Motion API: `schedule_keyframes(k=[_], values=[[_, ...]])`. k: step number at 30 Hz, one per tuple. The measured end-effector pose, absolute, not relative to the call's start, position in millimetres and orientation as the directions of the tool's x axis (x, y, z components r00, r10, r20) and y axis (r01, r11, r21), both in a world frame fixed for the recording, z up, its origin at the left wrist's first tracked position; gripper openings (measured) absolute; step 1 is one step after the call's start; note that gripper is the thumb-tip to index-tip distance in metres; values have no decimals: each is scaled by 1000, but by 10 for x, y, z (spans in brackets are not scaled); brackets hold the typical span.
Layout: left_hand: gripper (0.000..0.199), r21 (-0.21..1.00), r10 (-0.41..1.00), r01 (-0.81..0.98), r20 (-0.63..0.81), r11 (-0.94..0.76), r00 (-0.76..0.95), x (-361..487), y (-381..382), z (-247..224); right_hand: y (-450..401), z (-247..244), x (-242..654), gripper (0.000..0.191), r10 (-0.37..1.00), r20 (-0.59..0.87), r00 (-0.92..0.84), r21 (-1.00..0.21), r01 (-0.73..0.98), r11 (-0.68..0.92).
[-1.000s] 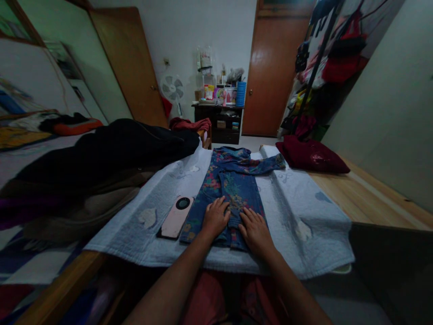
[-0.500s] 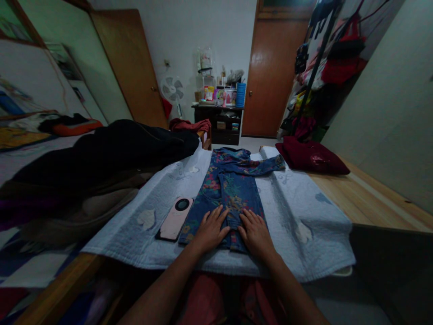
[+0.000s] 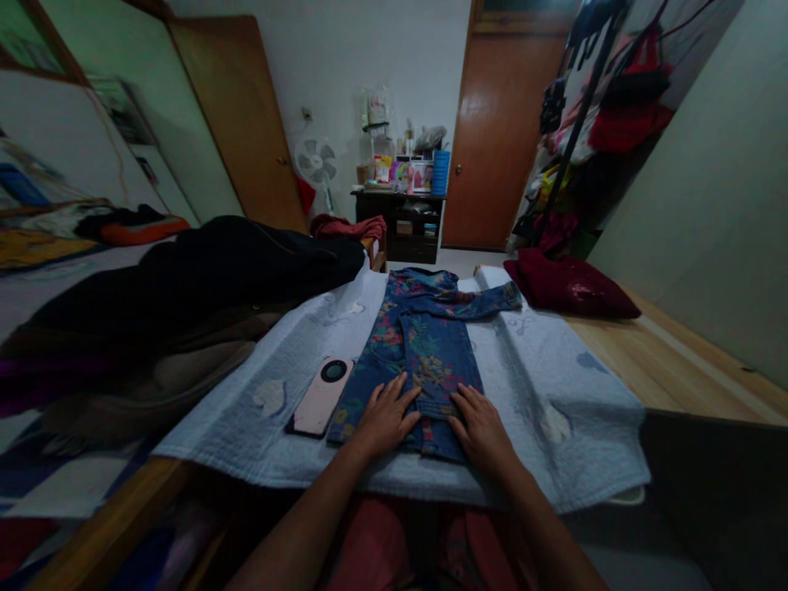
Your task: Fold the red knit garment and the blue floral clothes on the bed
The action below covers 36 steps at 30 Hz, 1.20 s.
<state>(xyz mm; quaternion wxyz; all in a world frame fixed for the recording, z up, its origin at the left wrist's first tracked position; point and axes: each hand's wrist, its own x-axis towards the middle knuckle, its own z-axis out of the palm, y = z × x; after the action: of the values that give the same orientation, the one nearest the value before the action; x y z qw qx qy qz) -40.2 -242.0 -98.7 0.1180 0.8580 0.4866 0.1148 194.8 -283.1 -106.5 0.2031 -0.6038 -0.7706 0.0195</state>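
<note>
A blue long-sleeved shirt (image 3: 431,349) with a flower print lies flat, one sleeve (image 3: 486,301) reaching out to the right at its far part. On its near end rests my left hand (image 3: 387,419), palm down with the fingers stretched out. My right hand (image 3: 483,431) also lies flat and open at the near right edge of the shirt, its fingertips on the cloth. Neither hand grips anything. Left of the shirt is a pink phone (image 3: 317,408), back side up, with a round black camera ring.
A pale blue quilted cloth (image 3: 535,369) lies under the shirt. Dark clothes (image 3: 215,263) are heaped on the left. A folded maroon cloth (image 3: 572,285) sits at the right on a wooden surface (image 3: 591,349). A fan (image 3: 316,160) and dark cabinet (image 3: 400,226) stand behind.
My right hand has slid a little to the right over the shirt, away from my left hand. My left hand stays in place on the cloth.
</note>
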Motion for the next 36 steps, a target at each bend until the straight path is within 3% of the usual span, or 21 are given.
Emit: schedule_keyframes(k=[6, 13, 18, 24, 36], values=[[51, 325, 863, 806, 74, -495, 500, -400, -2430, -955, -2925, -1153, 2138, 46, 938, 301, -172, -327, 906, 271], [51, 311, 863, 809, 85, -498, 499, -392, -2435, -955, -2852, -802, 2111, 34, 973, 172, -151, -307, 931, 199], [54, 295, 859, 808, 114, -509, 500, -392, -2440, -964, -2676, -622, 1771, 33, 946, 247, -209, -299, 913, 279], [67, 290, 871, 822, 128, -490, 474, -384, -2443, -1001, -2622, -866, 1447, 40, 949, 237, -206, -260, 928, 267], [56, 339, 896, 830, 210, -443, 392, -375, -2487, -1024, -2647, -918, 1450, 39, 936, 275, -220, -209, 937, 281]])
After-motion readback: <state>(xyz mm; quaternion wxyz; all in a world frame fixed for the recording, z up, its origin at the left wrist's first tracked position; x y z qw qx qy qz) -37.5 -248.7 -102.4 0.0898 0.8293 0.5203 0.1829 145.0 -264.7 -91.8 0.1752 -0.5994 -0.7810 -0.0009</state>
